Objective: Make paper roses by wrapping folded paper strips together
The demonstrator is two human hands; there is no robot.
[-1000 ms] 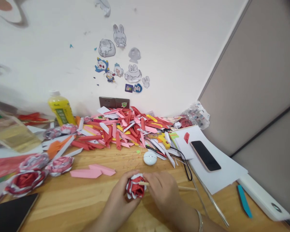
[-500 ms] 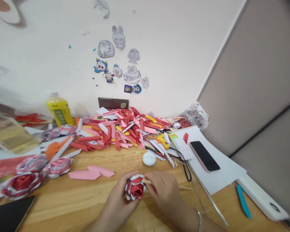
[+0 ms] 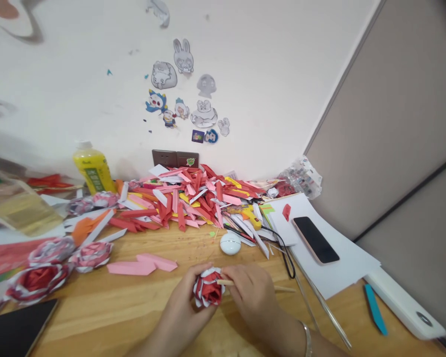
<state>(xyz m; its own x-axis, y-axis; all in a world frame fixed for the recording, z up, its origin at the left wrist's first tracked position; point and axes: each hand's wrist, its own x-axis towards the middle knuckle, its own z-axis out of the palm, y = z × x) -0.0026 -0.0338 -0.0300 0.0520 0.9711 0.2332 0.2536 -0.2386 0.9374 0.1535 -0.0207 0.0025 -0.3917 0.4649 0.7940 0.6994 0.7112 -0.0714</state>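
A red and white folded-paper rose [image 3: 208, 287] is gripped between the thumb and fingers of my left hand [image 3: 188, 302], above the wooden table near its front. My right hand [image 3: 250, 292] is closed around a thin wooden stick [image 3: 226, 282]. The stick's tip touches the right side of the rose's petals, and its other end sticks out past my right hand. Two pink folded strips [image 3: 141, 265] lie on the table to the left of my hands. Just beyond the rose is a white rounded object [image 3: 230, 244].
Red, pink and white paper strips [image 3: 186, 196] are heaped along the wall. A yellow glue gun [image 3: 251, 217], a phone [image 3: 315, 240] on white sheets [image 3: 336, 277] and a teal cutter [image 3: 375, 309] lie right. Finished paper roses [image 3: 39, 282] and a yellow bottle [image 3: 94, 171] are left.
The stick's tip has shifted slightly left and down over the rose's petals. Both hands keep their hold, and the whole view has moved very slightly.
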